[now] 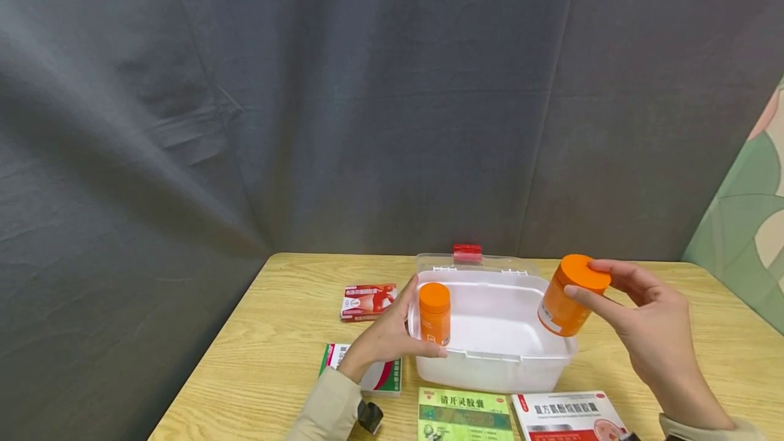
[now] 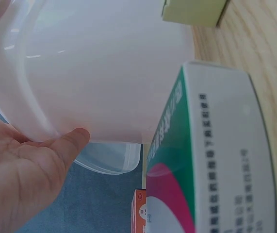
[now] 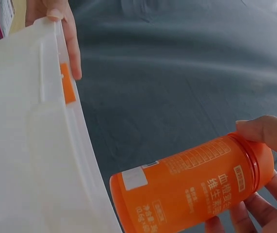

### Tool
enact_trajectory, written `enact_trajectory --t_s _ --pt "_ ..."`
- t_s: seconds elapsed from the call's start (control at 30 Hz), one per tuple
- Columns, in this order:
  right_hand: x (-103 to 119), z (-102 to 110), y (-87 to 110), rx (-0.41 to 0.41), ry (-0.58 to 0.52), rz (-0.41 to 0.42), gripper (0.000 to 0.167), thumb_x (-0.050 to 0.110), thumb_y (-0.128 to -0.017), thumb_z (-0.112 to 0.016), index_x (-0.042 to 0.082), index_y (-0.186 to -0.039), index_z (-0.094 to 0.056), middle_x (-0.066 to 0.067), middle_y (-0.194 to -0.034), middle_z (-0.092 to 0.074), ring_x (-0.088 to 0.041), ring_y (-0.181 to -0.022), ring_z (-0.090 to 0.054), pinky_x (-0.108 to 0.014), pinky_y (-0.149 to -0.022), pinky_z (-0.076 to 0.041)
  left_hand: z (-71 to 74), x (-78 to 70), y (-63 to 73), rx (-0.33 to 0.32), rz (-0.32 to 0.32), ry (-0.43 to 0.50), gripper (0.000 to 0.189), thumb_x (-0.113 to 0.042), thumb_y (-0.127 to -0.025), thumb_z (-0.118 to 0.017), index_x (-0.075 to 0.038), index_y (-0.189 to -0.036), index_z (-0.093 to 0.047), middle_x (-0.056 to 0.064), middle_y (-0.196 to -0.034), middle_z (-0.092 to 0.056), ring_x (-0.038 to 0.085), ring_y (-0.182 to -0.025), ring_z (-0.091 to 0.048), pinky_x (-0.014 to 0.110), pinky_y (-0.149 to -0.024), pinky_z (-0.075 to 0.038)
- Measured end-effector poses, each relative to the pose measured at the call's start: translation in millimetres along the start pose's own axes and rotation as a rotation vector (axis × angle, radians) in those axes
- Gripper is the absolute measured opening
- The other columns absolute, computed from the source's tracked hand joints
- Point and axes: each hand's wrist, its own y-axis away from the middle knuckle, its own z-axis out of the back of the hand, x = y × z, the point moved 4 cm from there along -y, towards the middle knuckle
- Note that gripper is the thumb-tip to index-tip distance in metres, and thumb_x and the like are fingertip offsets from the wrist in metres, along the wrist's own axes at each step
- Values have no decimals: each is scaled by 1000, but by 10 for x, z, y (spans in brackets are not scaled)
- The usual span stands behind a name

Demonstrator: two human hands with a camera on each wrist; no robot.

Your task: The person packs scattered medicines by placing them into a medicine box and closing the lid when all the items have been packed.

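Observation:
My right hand [image 1: 655, 325] pinches an orange pill bottle [image 1: 565, 305] by its orange cap, thumb on one side and fingers on the other. The bottle is tilted above the right end of a translucent white storage box [image 1: 490, 373]. White print shows on its side in the right wrist view. My left hand [image 1: 388, 335] grips the left end of the box, the thumb [image 2: 70, 145] along its outer wall. Inside, at the left end, a second orange bottle [image 1: 435, 315] stands upright. The box's clear lid [image 1: 499, 263] with a red latch [image 1: 467, 253] is folded back behind it.
A red and white medicine box [image 1: 367, 301] lies left of the storage box. A green and white medicine box [image 1: 392, 380] lies near my left wrist. A green medicine box [image 1: 465, 417] and a white and red one [image 1: 569, 414] lie in front. Grey cloth [image 1: 392, 101] hangs behind the table.

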Motion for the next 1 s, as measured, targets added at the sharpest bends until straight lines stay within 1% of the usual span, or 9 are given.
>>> enact_trajectory --t_s 0.03,0.3,0.5,0.67,0.8,0.9,1.0 --pt "9 -25 4 4 19 5 42 4 -77 -82 5 -117 -68 9 -104 -66 -7 -97 -56 -12 -71 -48 1 -3 1 0 1 -2 119 -37 -71 -86 -24 -157 -4 1 -160 -11 27 -142 -21 60 -108 -25" --pt "45 -206 -1 47 57 21 43 8 -78 -82 6 -118 -67 10 -106 -65 -9 -98 -55 -13 -74 -48 3 -14 5 3 0 -9 120 -39 -70 -85 -26 -157 -3 1 -160 -11 27 -142 -21 60 -108 -24" --pt "61 -341 18 95 45 24 43 11 -79 -82 5 -118 -66 9 -107 -65 -11 -100 -55 -15 -77 -46 0 -16 2 5 -11 -12 120 -37 -71 -85 -23 -157 -3 1 -160 -11 27 -142 -22 59 -108 -26" --pt "76 -458 33 125 16 21 41 11 -79 -82 4 -117 -66 7 -106 -66 -14 -98 -55 -18 -77 -46 2 -16 1 5 -9 -9 121 -39 -70 -86 -23 -157 -3 0 -160 -11 26 -142 -22 59 -108 -25" --pt "81 -546 34 143 -59 26 40 7 -78 -82 1 -114 -66 4 -106 -66 -14 -96 -57 -16 -77 -51 2 -23 0 2 0 -9 120 -38 -71 -85 -25 -157 -3 -1 -160 -14 26 -141 -24 59 -108 -26" --pt "75 -613 36 157 -125 29 40 3 -77 -82 -1 -113 -66 3 -106 -66 -14 -95 -58 -18 -76 -53 4 -27 1 1 4 -12 119 -37 -71 -85 -24 -157 -4 -1 -160 -14 26 -141 -24 59 -108 -27" --pt "68 -689 55 171 -144 33 39 2 -76 -82 1 -112 -67 4 -107 -67 -14 -95 -59 -19 -78 -53 9 -25 3 1 9 -14 119 -37 -71 -85 -25 -157 -4 -1 -160 -14 26 -141 -24 59 -108 -27"
